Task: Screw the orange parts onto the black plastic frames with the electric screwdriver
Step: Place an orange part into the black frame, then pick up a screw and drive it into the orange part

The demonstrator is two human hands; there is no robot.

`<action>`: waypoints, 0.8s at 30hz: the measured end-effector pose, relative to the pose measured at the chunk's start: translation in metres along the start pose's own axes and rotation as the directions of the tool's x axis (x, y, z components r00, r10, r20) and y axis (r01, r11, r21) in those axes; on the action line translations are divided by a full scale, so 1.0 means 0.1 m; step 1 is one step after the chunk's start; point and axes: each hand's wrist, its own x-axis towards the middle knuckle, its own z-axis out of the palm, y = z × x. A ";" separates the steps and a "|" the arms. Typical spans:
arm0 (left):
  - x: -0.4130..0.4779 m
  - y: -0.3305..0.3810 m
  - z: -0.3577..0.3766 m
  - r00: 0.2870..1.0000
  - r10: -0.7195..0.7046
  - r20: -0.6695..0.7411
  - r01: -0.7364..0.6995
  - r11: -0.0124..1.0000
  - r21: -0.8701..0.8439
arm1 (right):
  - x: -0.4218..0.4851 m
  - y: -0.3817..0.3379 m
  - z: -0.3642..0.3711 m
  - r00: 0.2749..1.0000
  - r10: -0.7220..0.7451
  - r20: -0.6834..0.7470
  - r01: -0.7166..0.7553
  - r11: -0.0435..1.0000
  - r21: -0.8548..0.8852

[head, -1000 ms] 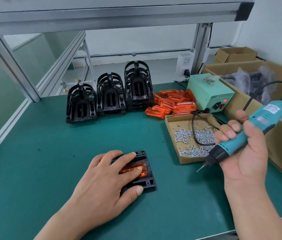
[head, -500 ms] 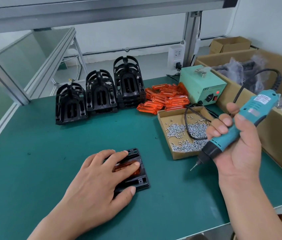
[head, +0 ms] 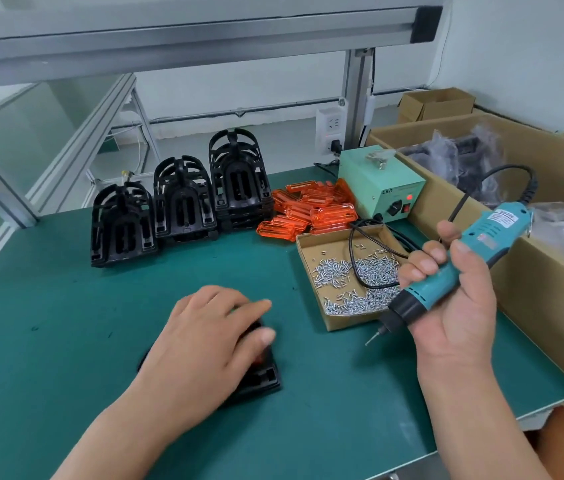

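**Green counter stocked at the back, one frame pinned down at the front**

Green matting covers the counter (head: 66,341). Stock lines its far side, probably so that each piece is a single reach away: three stacks of black frames (head: 183,199), a heap of loose orange parts (head: 311,209) beside them, and an open cardboard tray (head: 311,258) of screws (head: 353,271) nearest the tool hand.

The left hand (head: 204,341) lies flat over a black plastic frame (head: 259,379) near the front edge. Its fingers (head: 256,306) are spread, nearly straight and pressing down, and a sliver of an orange part (head: 261,357) shows beneath them. That press likely keeps the part and frame from shifting or spinning under the bit.

The right hand (head: 453,306) is wrapped round the electric screwdriver (head: 495,230), which is tilted in the air to the right of the frame. The bit (head: 372,339) points down and to the left, clear of the counter. Whether a screw sits on the bit is too small to tell. The tool's cord (head: 353,258) loops through the tray toward the green power box (head: 377,181), which likely leaves slack for the swing across.
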 end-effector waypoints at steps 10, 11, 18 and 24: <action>1.20 0.63 0.28 0.963 0.230 0.139 -0.245 0.964 0.104 | 0.00 0.00 0.00 0.999 0.048 -0.016 -0.047 0.998 0.038; 1.25 0.66 0.30 0.960 0.238 0.149 -0.257 0.957 0.132 | 0.01 -0.01 0.00 0.998 0.057 -0.018 -0.056 0.997 0.055; 1.40 0.68 0.41 0.955 0.218 0.199 -0.238 0.968 0.078 | 0.01 -0.01 0.00 0.995 0.091 -0.027 -0.088 0.990 0.108; 1.39 0.73 0.41 0.952 0.229 0.203 -0.254 0.961 0.108 | 0.02 0.00 0.01 0.994 0.097 -0.046 -0.092 0.991 0.093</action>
